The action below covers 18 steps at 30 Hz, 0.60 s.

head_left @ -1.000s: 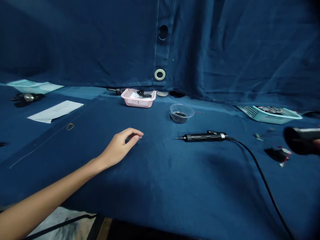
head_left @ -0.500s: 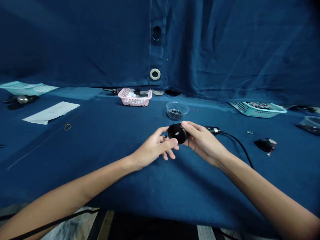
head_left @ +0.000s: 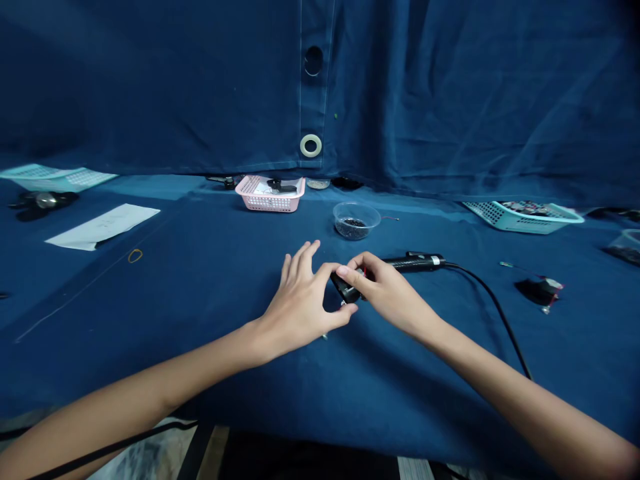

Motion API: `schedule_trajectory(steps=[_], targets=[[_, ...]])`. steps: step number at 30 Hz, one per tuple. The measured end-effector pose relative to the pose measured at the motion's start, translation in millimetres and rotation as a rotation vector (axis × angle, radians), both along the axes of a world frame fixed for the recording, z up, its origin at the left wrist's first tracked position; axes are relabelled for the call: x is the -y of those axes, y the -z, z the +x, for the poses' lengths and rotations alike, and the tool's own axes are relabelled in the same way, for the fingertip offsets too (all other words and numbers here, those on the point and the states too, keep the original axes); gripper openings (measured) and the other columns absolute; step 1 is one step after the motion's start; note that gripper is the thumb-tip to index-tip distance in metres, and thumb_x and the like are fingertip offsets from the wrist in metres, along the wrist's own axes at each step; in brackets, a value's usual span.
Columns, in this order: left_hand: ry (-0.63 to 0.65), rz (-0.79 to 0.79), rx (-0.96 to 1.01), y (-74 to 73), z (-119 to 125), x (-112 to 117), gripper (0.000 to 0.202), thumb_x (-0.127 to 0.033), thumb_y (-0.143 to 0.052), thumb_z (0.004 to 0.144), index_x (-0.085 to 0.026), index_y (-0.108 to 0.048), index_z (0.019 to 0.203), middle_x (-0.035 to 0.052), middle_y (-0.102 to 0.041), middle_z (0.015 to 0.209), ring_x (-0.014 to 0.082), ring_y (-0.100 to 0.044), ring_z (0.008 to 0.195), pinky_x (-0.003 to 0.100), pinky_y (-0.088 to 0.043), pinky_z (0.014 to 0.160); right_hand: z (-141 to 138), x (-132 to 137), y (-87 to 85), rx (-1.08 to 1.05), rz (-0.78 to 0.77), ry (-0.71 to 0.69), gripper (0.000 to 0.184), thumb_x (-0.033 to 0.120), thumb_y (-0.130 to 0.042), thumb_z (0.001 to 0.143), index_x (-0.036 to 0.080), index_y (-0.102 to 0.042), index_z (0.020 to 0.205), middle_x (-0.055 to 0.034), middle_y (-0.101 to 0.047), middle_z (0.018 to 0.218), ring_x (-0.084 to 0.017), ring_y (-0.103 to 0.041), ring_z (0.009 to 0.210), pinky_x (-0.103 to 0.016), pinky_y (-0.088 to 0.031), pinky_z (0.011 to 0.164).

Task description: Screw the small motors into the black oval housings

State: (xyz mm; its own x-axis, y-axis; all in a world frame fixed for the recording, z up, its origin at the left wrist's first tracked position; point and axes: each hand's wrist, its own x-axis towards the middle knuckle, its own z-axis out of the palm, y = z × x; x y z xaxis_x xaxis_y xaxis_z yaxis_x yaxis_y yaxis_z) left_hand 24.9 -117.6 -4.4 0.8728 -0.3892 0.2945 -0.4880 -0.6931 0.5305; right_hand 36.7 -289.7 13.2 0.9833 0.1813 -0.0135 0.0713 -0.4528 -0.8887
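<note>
A small black plastic part [head_left: 345, 290] sits between both hands, low over the blue-clothed table [head_left: 200, 360], mostly covered by fingers. The right hand [head_left: 390, 293] grips it from above, fingers closed on it. The left hand [head_left: 300, 307] closes thumb and forefinger around its near end, the other fingers spread open. Pressure from both sides keeps it steady. A black electric screwdriver [head_left: 415, 262] lies just beyond the right hand, leaving little room there; open cloth stretches toward the table's near edge.
</note>
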Motion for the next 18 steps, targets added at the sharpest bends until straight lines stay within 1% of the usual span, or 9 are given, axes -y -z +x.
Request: schedule_trajectory(steps=[2,4,6,8,9,12,14,16,18], targets=[[0.037,-0.062,0.045,-1.0,1.3,1.0,0.05,-0.04,-0.068,0.078,-0.021,-0.054,0.122,0.0147,-0.044,0.138,0.0347,-0.039,0.133,0.056,-0.035,0.11,-2.3,1.0,-4.8,0.039,-0.053,-0.01,0.044,0.061,-0.058,0.082,0.019,-0.054,0.093,-0.0003,-0.057,0.079,-0.012,-0.048,0.07,-0.027,-0.038,0.065],[0.092,-0.187,0.007,-0.6,4.8,-0.5,0.045,-0.03,-0.067,0.078,-0.02,-0.054,0.12,0.0103,-0.055,0.119,0.0268,-0.054,0.114,0.045,-0.046,0.101,-3.5,4.5,-8.5,0.044,-0.083,-0.069,0.044,0.058,-0.061,0.081,0.02,-0.053,0.102,-0.0002,-0.059,0.084,-0.012,-0.052,0.072,-0.026,-0.041,0.067],[0.127,-0.345,-0.068,2.1,9.6,-5.5,0.047,-0.026,-0.067,0.078,-0.02,-0.052,0.122,0.0085,-0.055,0.117,0.0224,-0.057,0.109,0.039,-0.048,0.099,-2.5,11.0,-9.5,0.013,-0.105,-0.166,0.052,0.055,-0.066,0.078,0.022,-0.048,0.114,-0.0006,-0.063,0.09,-0.013,-0.057,0.077,-0.027,-0.045,0.069],[0.145,-0.466,-0.136,7.2,14.3,-13.7,0.051,-0.028,-0.066,0.08,-0.019,-0.048,0.127,0.0091,-0.054,0.124,0.0211,-0.057,0.114,0.036,-0.047,0.102,0.1,19.2,-6.5,-0.038,-0.141,-0.27,0.058,0.054,-0.066,0.079,0.022,-0.044,0.121,-0.0004,-0.065,0.088,-0.014,-0.061,0.076,-0.027,-0.047,0.069],[0.14,-0.474,-0.156,10.6,16.1,-18.4,0.052,-0.03,-0.066,0.082,-0.018,-0.046,0.129,0.0095,-0.054,0.127,0.0212,-0.056,0.117,0.036,-0.046,0.104,1.6,23.1,-3.5,-0.056,-0.172,-0.309,0.055,0.055,-0.064,0.081,0.022,-0.044,0.121,0.0002,-0.065,0.083,-0.014,-0.06,0.071,-0.027,-0.047,0.065],[0.104,-0.255,-0.208,24.2,18.4,-31.3,0.056,-0.03,-0.066,0.082,-0.019,-0.045,0.133,0.0095,-0.054,0.131,0.0233,-0.053,0.122,0.04,-0.041,0.108,4.1,30.8,11.2,-0.032,-0.314,-0.352,0.036,0.051,-0.053,0.09,0.022,-0.054,0.109,0.0012,-0.062,0.07,-0.012,-0.054,0.059,-0.026,-0.04,0.058],[0.085,-0.102,-0.257,35.0,16.0,-40.3,0.058,-0.033,-0.068,0.08,-0.019,-0.047,0.132,0.0108,-0.056,0.131,0.0276,-0.052,0.123,0.046,-0.04,0.108,3.0,31.2,23.2,0.034,-0.412,-0.361,0.027,0.046,-0.049,0.092,0.021,-0.06,0.099,-0.0001,-0.061,0.069,-0.012,-0.051,0.059,-0.027,-0.036,0.059],[0.079,-0.048,-0.301,44.5,8.0,-55.3,0.061,-0.038,-0.07,0.079,-0.019,-0.049,0.133,0.0136,-0.054,0.136,0.0333,-0.048,0.128,0.053,-0.037,0.11,-0.2,28.5,34.2,0.1,-0.479,-0.383,0.025,0.041,-0.047,0.094,0.022,-0.063,0.095,-0.0024,-0.063,0.077,-0.014,-0.053,0.065,-0.03,-0.038,0.064],[0.057,-0.024,-0.313,50.0,-8.6,-82.4,0.065,-0.042,-0.068,0.082,-0.022,-0.045,0.14,0.0123,-0.043,0.148,0.0352,-0.037,0.138,0.055,-0.03,0.115,-5.2,24.7,42.2,0.163,-0.512,-0.399,0.026,0.04,-0.045,0.095,0.023,-0.064,0.099,-0.0048,-0.064,0.093,-0.016,-0.057,0.077,-0.033,-0.042,0.073]])
